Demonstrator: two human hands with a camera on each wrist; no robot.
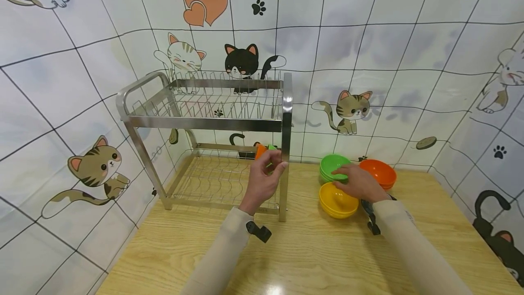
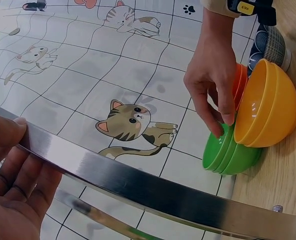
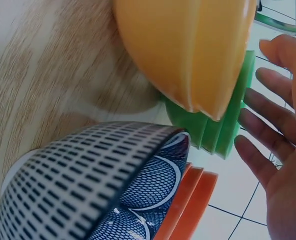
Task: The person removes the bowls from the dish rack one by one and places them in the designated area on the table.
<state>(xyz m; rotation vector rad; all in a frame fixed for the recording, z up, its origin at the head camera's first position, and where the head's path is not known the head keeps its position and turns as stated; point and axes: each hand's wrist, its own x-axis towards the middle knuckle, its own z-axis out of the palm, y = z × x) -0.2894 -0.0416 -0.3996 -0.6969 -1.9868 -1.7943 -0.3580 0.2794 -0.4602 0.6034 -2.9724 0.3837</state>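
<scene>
My left hand (image 1: 264, 179) holds the right front post of a two-tier metal dish rack (image 1: 209, 124); in the left wrist view, thumb and fingers lie on either side of the metal post (image 2: 132, 182). My right hand (image 1: 360, 182) hovers over a stack of green bowls (image 1: 332, 164), fingers loosely bent and spread in the right wrist view. Its fingertips are at the green rim; whether they touch cannot be told. Yellow bowls (image 1: 338, 200) stand stacked in front, orange bowls (image 1: 378, 172) behind to the right. A blue-and-white patterned bowl (image 3: 87, 180) is mostly hidden under the right wrist in the head view.
Inside the rack's lower tier, an orange piece (image 1: 260, 150) and a green one show behind my left hand. The wooden table (image 1: 311, 254) meets a cat-patterned tiled wall covering (image 1: 393, 117) at the back and sides.
</scene>
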